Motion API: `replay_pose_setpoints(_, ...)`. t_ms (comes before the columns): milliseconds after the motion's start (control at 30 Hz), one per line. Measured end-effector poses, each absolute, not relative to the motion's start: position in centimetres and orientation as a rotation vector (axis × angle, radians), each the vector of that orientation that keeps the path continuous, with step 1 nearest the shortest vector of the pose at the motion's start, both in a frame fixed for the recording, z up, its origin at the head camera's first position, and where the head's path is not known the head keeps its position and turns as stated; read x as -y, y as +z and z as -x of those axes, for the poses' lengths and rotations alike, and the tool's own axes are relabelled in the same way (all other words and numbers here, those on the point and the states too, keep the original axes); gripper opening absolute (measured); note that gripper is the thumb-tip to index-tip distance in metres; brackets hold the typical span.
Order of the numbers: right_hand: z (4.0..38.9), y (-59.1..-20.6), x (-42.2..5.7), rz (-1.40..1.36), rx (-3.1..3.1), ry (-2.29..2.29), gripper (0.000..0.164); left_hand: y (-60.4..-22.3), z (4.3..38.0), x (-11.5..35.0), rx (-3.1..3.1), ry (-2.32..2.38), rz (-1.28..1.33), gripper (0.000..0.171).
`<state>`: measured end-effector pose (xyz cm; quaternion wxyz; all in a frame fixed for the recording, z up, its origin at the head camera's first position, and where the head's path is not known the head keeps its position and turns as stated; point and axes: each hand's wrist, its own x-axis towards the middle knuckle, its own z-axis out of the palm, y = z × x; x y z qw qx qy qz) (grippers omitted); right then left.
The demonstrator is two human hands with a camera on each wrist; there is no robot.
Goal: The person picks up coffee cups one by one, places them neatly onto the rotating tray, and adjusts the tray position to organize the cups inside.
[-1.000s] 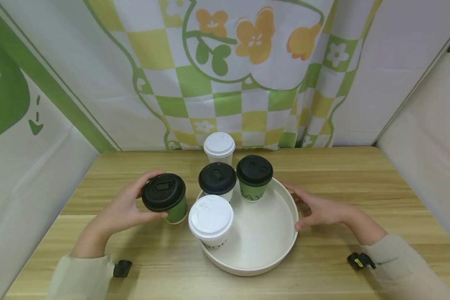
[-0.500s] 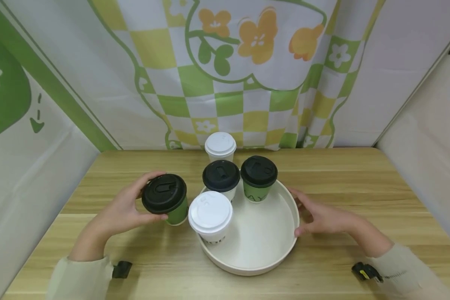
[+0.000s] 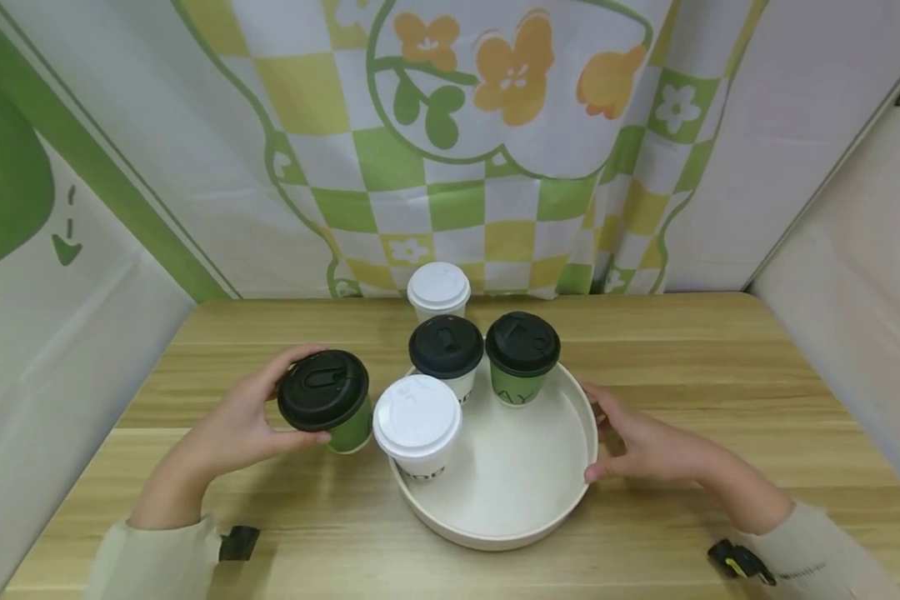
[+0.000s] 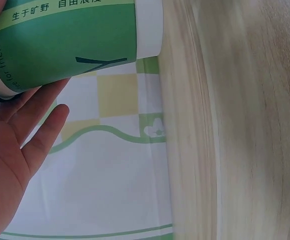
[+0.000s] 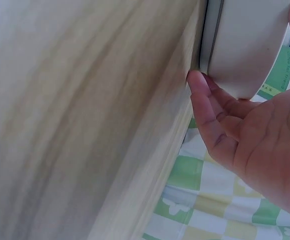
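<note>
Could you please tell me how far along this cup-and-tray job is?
Looks done: a white-lidded cup, a black-lidded white cup and a green cup stand in the tray.
In hand: the left hand grips a second green cup beside it; the right hand holds the tray's side.
Probably left: that cup and the rear cup, which seems outside the tray.

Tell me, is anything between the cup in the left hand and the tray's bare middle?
Yes: the front white-lidded cup stands at the left in the tray, between the held cup and that spot.
</note>
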<state>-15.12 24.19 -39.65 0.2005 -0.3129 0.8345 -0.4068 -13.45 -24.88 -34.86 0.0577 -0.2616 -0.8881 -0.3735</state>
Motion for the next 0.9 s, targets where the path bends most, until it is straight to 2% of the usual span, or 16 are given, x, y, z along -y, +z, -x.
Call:
replay_pose_setpoints(167,15.3,-39.6,-24.4,0.901,-2.341,-1.108,0.099,-34.8,13.4,24.9,2.673,-1.126,0.806,0.094)
replay_pose_setpoints(300,16.7,-39.5,-25.1,0.956,-2.313,-1.097,0.093,-34.9,13.4,25.0,2.681,-1.129,0.795,0.095)
replay_pose_setpoints(600,22.0,-39.1,-25.7,0.915,-2.104,-1.088,0.114,-35.2,13.4,25.3,2.705,-1.13,0.785,0.095)
replay_pose_setpoints(900,24.7,-38.9,-24.5,0.956,-1.977,-1.022,0.119,-35.1,13.0,25.5,2.72,-1.142,0.755,0.097)
